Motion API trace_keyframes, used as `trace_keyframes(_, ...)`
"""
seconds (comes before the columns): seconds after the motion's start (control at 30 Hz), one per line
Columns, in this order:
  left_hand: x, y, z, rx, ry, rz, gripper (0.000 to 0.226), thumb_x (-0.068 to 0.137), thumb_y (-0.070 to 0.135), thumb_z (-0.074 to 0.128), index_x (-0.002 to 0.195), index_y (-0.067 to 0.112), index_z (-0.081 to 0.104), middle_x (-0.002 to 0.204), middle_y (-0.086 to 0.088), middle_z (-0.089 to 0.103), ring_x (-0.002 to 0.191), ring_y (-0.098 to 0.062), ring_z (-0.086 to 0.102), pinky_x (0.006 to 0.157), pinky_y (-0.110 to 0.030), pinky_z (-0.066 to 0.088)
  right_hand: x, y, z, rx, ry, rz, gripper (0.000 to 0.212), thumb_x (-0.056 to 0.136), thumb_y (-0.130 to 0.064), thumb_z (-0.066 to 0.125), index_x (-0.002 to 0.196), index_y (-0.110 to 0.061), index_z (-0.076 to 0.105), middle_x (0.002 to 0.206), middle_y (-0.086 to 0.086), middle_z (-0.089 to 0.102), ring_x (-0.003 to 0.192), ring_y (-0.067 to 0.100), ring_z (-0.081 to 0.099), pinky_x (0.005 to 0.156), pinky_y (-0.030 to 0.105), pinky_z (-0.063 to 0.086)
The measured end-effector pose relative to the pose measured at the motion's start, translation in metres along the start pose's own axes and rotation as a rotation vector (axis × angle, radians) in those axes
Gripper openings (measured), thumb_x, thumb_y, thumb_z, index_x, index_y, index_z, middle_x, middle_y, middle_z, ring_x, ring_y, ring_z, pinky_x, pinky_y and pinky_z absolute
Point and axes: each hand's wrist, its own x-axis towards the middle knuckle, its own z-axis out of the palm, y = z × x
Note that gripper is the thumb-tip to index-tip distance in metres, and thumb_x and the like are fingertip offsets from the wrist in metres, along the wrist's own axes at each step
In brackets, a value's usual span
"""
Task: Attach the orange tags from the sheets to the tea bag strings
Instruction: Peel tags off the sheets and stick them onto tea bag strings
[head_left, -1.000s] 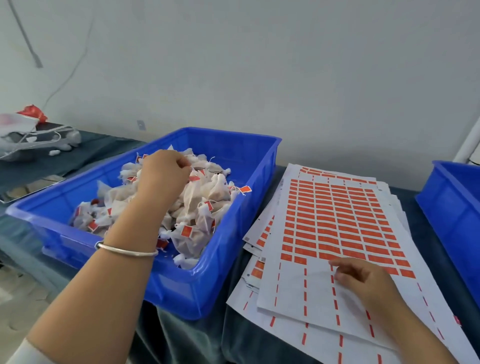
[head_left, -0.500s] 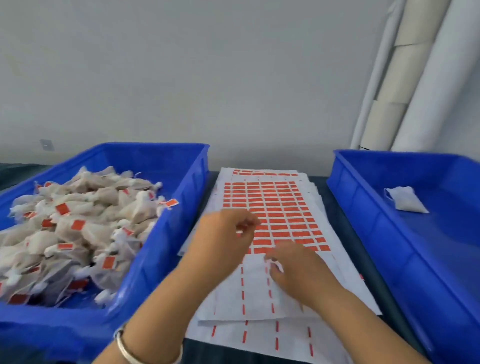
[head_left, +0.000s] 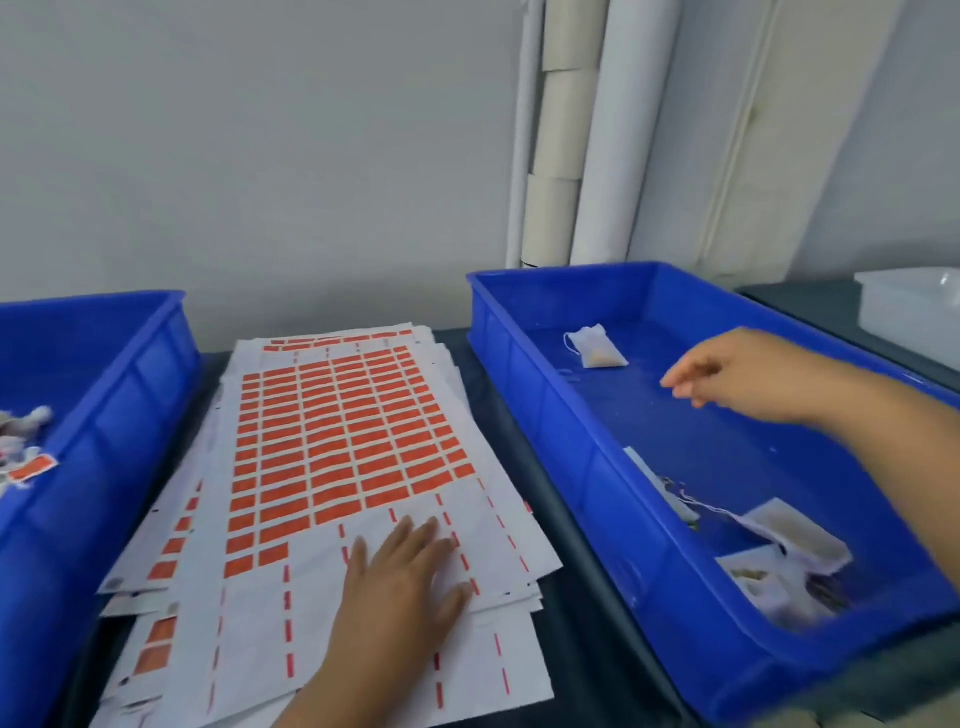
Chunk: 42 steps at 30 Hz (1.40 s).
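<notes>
tagged bags (head_left: 21, 457) fill left bin, few untagged tea bags (head_left: 597, 347) in right bin (head_left: 571, 415); sheet (head_left: 337, 441) partly used. left hand (head_left: 400, 587) flat on sheet, right hand (head_left: 748, 379) loose, empty, over right bin

the left blue bin (head_left: 109, 426) is cut off by the frame's left edge, so only a few tagged tea bags (head_left: 23, 457) show at its border. the right hand (head_left: 727, 379) is smeared with motion blur over the right blue bin (head_left: 545, 395), its fingertips unclear. the tea bags in the near corner (head_left: 779, 561) are blurred too, and the left hand (head_left: 400, 582) hides part of the top sheet (head_left: 332, 457).
</notes>
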Motion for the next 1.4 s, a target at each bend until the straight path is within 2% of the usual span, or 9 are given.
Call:
trace_keyframes(0.17, 0.0, -0.003, 0.008, 0.009, 0.026, 0.001, 0.064, 0.083, 0.072, 0.025, 0.142, 0.048, 0.019, 0.154, 0.024, 0.004, 0.143, -0.005, -0.001, 0.107, -0.04, -0.015, 0.025, 0.034, 0.067, -0.227, -0.388, 0.078, 0.056, 0.088, -0.037, 0.064, 0.138, -0.024, 0.044, 0.134, -0.004, 0.051, 0.118, 0.015, 0.051, 0.093, 0.025, 0.041)
trace_keyframes(0.4, 0.0, -0.003, 0.008, 0.024, 0.05, 0.005, 0.062, 0.084, 0.071, 0.023, 0.142, 0.049, 0.018, 0.154, 0.024, 0.002, 0.143, -0.004, -0.002, 0.106, -0.035, -0.015, 0.051, 0.046, 0.096, 0.173, -0.192, 0.232, 0.069, 0.091, -0.021, 0.061, 0.149, -0.017, 0.025, 0.133, 0.007, 0.051, 0.093, 0.019, 0.049, 0.079, 0.027, 0.038)
trace_keyframes(0.57, -0.001, -0.002, 0.007, 0.011, 0.05, 0.007, 0.06, 0.085, 0.07, 0.025, 0.141, 0.049, 0.02, 0.153, 0.024, 0.003, 0.143, -0.003, 0.0, 0.105, -0.033, -0.014, 0.051, 0.051, 0.101, 0.422, -0.092, 0.288, 0.019, 0.089, -0.018, 0.065, 0.107, -0.013, 0.066, 0.09, -0.001, 0.058, 0.062, 0.009, 0.045, 0.055, 0.023, 0.035)
trace_keyframes(0.67, -0.003, -0.002, 0.006, -0.001, 0.058, 0.013, 0.058, 0.086, 0.068, 0.027, 0.14, 0.049, 0.022, 0.153, 0.025, 0.005, 0.143, -0.002, 0.002, 0.106, -0.031, -0.013, 0.049, 0.049, 0.098, 0.326, -0.031, 0.233, 0.011, 0.091, -0.018, 0.061, 0.081, -0.018, 0.063, 0.082, 0.002, 0.06, 0.064, 0.014, 0.051, 0.052, 0.024, 0.037)
trace_keyframes(0.73, -0.002, -0.002, 0.006, -0.005, 0.053, 0.011, 0.057, 0.086, 0.068, 0.028, 0.14, 0.048, 0.023, 0.153, 0.024, 0.006, 0.143, -0.002, 0.003, 0.106, -0.031, -0.012, 0.049, 0.048, 0.096, 0.265, -0.041, 0.209, 0.009, 0.094, -0.016, 0.056, 0.097, -0.017, 0.064, 0.101, 0.003, 0.061, 0.079, 0.015, 0.056, 0.063, 0.023, 0.042)
trace_keyframes(0.87, -0.002, -0.002, 0.006, 0.0, 0.052, 0.005, 0.057, 0.087, 0.068, 0.027, 0.14, 0.048, 0.023, 0.153, 0.024, 0.007, 0.143, -0.003, 0.003, 0.106, -0.031, -0.012, 0.044, 0.043, 0.1, 0.255, -0.141, 0.215, 0.05, 0.094, -0.016, 0.057, 0.14, -0.014, 0.041, 0.129, 0.007, 0.054, 0.115, 0.021, 0.052, 0.091, 0.027, 0.04)
trace_keyframes(1.03, -0.002, -0.002, 0.007, -0.01, 0.037, 0.003, 0.057, 0.087, 0.068, 0.028, 0.14, 0.048, 0.024, 0.153, 0.024, 0.007, 0.143, -0.002, 0.004, 0.106, -0.031, -0.012, 0.041, 0.037, 0.092, 0.212, -0.057, 0.172, 0.011, 0.093, -0.02, 0.059, 0.088, -0.015, 0.067, 0.101, 0.004, 0.066, 0.083, 0.015, 0.057, 0.065, 0.024, 0.041)
trace_keyframes(1.17, -0.001, -0.001, 0.005, -0.015, 0.03, -0.001, 0.056, 0.086, 0.068, 0.032, 0.139, 0.048, 0.027, 0.153, 0.025, 0.01, 0.142, -0.002, 0.005, 0.107, -0.031, -0.01, 0.038, 0.035, 0.065, 0.369, 0.17, 0.106, 0.014, 0.095, -0.015, 0.054, 0.088, -0.013, 0.065, 0.103, 0.001, 0.064, 0.098, 0.019, 0.056, 0.075, 0.028, 0.037)
trace_keyframes(1.4, 0.0, 0.001, 0.002, -0.073, 0.019, -0.021, 0.055, 0.086, 0.067, 0.038, 0.137, 0.048, 0.031, 0.152, 0.026, 0.014, 0.142, -0.001, 0.007, 0.113, -0.035, -0.006, 0.02, -0.008, 0.017, 0.496, 0.513, -0.118, 0.019, 0.096, -0.021, 0.052, 0.08, -0.027, 0.061, 0.093, -0.008, 0.062, 0.086, 0.01, 0.053, 0.07, 0.024, 0.039)
